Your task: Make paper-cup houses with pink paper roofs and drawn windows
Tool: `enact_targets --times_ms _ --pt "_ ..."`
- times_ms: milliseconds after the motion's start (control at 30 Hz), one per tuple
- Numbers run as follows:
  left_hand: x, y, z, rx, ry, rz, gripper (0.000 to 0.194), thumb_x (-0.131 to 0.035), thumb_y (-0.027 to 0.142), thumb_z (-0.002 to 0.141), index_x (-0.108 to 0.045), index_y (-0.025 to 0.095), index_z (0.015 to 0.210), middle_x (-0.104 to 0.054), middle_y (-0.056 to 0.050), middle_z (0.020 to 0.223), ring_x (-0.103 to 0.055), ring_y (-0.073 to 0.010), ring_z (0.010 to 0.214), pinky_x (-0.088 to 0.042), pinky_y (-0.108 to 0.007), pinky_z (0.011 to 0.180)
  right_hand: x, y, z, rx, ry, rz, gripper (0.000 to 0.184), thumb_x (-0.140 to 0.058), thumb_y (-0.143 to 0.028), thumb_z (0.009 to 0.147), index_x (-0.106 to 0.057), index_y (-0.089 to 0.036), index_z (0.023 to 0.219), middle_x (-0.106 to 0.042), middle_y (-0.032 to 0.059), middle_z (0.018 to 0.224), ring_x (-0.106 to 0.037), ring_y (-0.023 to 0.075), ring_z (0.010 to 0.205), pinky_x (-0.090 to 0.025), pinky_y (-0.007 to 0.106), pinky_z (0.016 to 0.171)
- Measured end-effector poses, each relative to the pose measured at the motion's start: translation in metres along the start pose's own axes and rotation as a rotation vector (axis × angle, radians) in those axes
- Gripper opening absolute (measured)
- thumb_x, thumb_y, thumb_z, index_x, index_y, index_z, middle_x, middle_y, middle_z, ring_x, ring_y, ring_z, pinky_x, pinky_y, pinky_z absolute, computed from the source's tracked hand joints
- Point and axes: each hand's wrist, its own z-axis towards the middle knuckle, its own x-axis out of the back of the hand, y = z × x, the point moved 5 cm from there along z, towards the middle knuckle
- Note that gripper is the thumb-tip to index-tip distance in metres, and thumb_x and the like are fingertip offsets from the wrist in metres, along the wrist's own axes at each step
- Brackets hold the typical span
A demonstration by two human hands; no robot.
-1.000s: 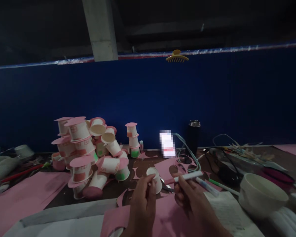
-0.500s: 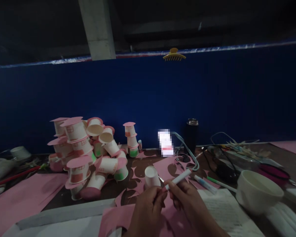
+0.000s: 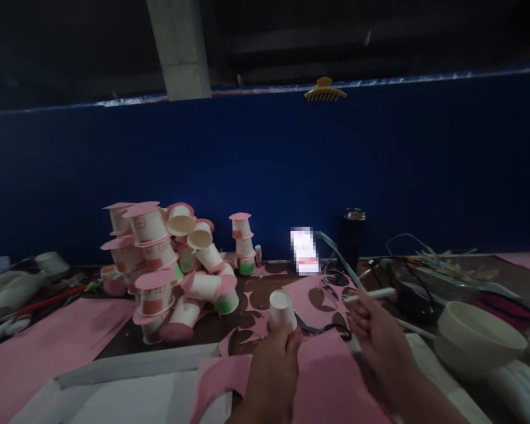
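My left hand (image 3: 276, 359) is closed, and a small red piece that looks like a marker cap (image 3: 297, 334) shows at its fingertips. Just beyond those fingers a plain white paper cup (image 3: 281, 307) stands upside down, its lower part hidden by the hand. In my right hand (image 3: 373, 330) is a white marker (image 3: 377, 294), gripped over the table and lying nearly level. Dark-handled scissors (image 3: 335, 331) rest between the two hands, beside pink paper (image 3: 331, 365).
Paper cups with pink paper discs (image 3: 156, 291) are piled at left, near a short cup stack (image 3: 244, 244). A white box lid (image 3: 128, 388) lies in front. Rightward are a lit phone (image 3: 304, 252), a black flask (image 3: 352, 241) and a cream bowl (image 3: 479, 335).
My hands came together at the marker's red end, then parted. The right hand carried the marker to the right, and its red end no longer shows. The left hand stayed near the cup.
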Motion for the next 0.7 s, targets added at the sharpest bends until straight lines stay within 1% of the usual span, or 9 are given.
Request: enact_targets --times_ms 167,267,333,400,467,500,533,600,700 --pt "-0.019 -0.001 -0.005 -0.074 -0.113 0.028 0.037 -0.051 0.044 0.083 -0.064 0.021 0.057 -0.064 -0.006 0.055 -0.052 -0.0178 0.047 -0.026 -0.028 0.048 -0.005 0.002 -0.002 0.007 0.005 -0.061 0.029 -0.074 -0.042 0.063 -0.057 -0.019 0.067 -0.045 -0.0069 0.050 -0.032 0.0053 0.040 -0.024 0.019 0.036" --pt "-0.008 -0.001 -0.006 -0.097 -0.049 -0.002 0.028 -0.063 0.047 0.075 -0.066 0.024 0.060 -0.063 -0.004 0.056 -0.052 -0.0181 0.050 -0.028 -0.028 0.049 -0.012 0.010 -0.010 0.026 0.001 -0.098 0.032 -0.074 -0.046 0.064 -0.057 -0.019 0.063 -0.044 -0.0067 0.049 -0.033 0.0060 0.040 -0.025 0.020 0.036" --pt "0.009 -0.002 -0.003 -0.064 0.055 0.013 0.027 -0.057 0.048 0.079 -0.066 0.024 0.071 -0.063 -0.003 0.061 -0.054 -0.0196 0.056 -0.032 -0.029 0.054 -0.010 0.015 -0.010 0.019 0.017 -0.112 0.036 -0.076 -0.046 0.061 -0.053 -0.019 0.057 -0.044 -0.0072 0.047 -0.032 0.0054 0.039 -0.024 0.020 0.036" --pt "0.028 -0.004 0.002 -0.038 0.226 0.020 0.030 -0.051 0.049 0.083 -0.063 0.022 0.077 -0.062 -0.005 0.069 -0.055 -0.0214 0.065 -0.037 -0.031 0.062 -0.006 0.017 -0.009 0.018 0.027 -0.123 0.038 -0.076 -0.046 0.061 -0.052 -0.018 0.056 -0.043 -0.0076 0.045 -0.032 0.0049 0.039 -0.023 0.019 0.036" --pt "0.040 -0.010 0.009 -0.019 0.399 -0.019 0.037 -0.054 0.049 0.081 -0.058 0.018 0.100 -0.062 -0.010 0.093 -0.056 -0.0255 0.087 -0.041 -0.036 0.077 -0.003 0.017 -0.007 0.025 0.013 -0.121 0.034 -0.073 -0.047 0.066 -0.057 -0.017 0.062 -0.045 -0.0075 0.048 -0.033 0.0045 0.041 -0.024 0.017 0.037" --pt "0.041 -0.015 0.013 -0.015 0.450 -0.043 0.051 -0.058 0.050 0.078 -0.052 0.015 0.115 -0.058 -0.014 0.108 -0.052 -0.0282 0.101 -0.039 -0.040 0.085 -0.002 0.017 -0.006 0.024 0.001 -0.114 0.032 -0.072 -0.047 0.068 -0.061 -0.016 0.069 -0.046 -0.0072 0.050 -0.034 0.0042 0.042 -0.025 0.016 0.037" --pt "0.039 -0.021 0.018 -0.010 0.460 -0.063 0.065 -0.063 0.049 0.074 -0.045 0.014 0.126 -0.052 -0.017 0.122 -0.045 -0.0310 0.114 -0.035 -0.044 0.094 -0.002 0.018 -0.005 0.017 -0.012 -0.102 0.032 -0.071 -0.047 0.070 -0.064 -0.016 0.077 -0.048 -0.0070 0.052 -0.034 0.0038 0.042 -0.025 0.016 0.037" --pt "0.029 -0.035 0.029 0.021 0.411 -0.080 0.083 -0.072 0.048 0.064 -0.040 0.012 0.132 -0.044 -0.021 0.132 -0.033 -0.0370 0.127 -0.023 -0.051 0.103 -0.003 0.021 -0.005 -0.013 -0.046 -0.076 0.034 -0.071 -0.044 0.070 -0.066 -0.017 0.090 -0.050 -0.0070 0.055 -0.034 0.0031 0.041 -0.024 0.015 0.037" --pt "0.014 -0.048 0.039 0.057 0.320 -0.113 0.073 -0.076 0.040 0.060 -0.050 0.014 0.124 -0.040 -0.020 0.138 -0.024 -0.0386 0.133 -0.016 -0.052 0.107 -0.009 0.024 -0.008 -0.053 -0.109 -0.061 0.032 -0.073 -0.039 0.068 -0.066 -0.017 0.090 -0.050 -0.0069 0.054 -0.034 0.0033 0.040 -0.024 0.015 0.036"
